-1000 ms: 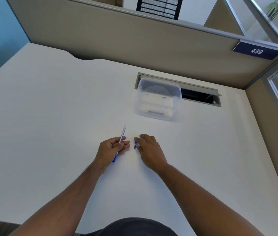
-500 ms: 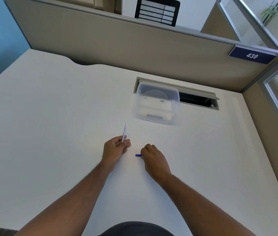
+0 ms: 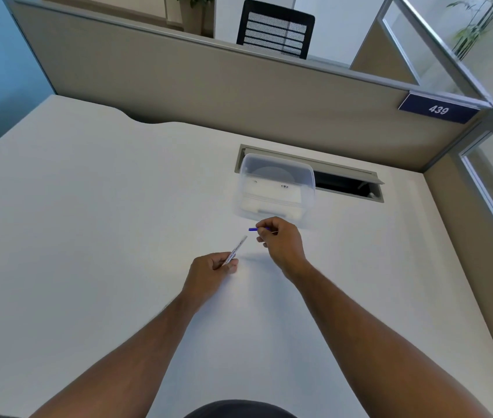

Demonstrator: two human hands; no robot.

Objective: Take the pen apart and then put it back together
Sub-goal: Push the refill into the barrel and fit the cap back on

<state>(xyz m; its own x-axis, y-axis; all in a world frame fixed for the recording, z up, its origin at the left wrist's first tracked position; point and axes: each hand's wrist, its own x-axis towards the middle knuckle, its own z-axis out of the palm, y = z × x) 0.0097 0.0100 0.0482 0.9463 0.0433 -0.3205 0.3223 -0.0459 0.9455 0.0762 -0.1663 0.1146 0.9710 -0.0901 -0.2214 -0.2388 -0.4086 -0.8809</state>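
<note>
My left hand (image 3: 212, 271) grips the lower end of a white pen barrel (image 3: 238, 248) with printed lettering; its free end points up and to the right. My right hand (image 3: 281, 241) is raised above the desk, right of the barrel, fingers pinched on a small blue pen part (image 3: 254, 229) that sticks out to the left. A thin pale piece also shows at those fingers; I cannot tell what it is. The blue part's tip and the barrel's free end are a short gap apart.
A clear plastic container (image 3: 275, 191) stands on the white desk (image 3: 88, 236) just behind my right hand. Behind it lies an open cable slot (image 3: 347, 184). Beige partition walls (image 3: 209, 86) close the back and right sides.
My right hand picked the blue part up from the desk and rose toward the container. My left hand's grip slid down the barrel, covering its blue lower end. The camera tilted upward.
</note>
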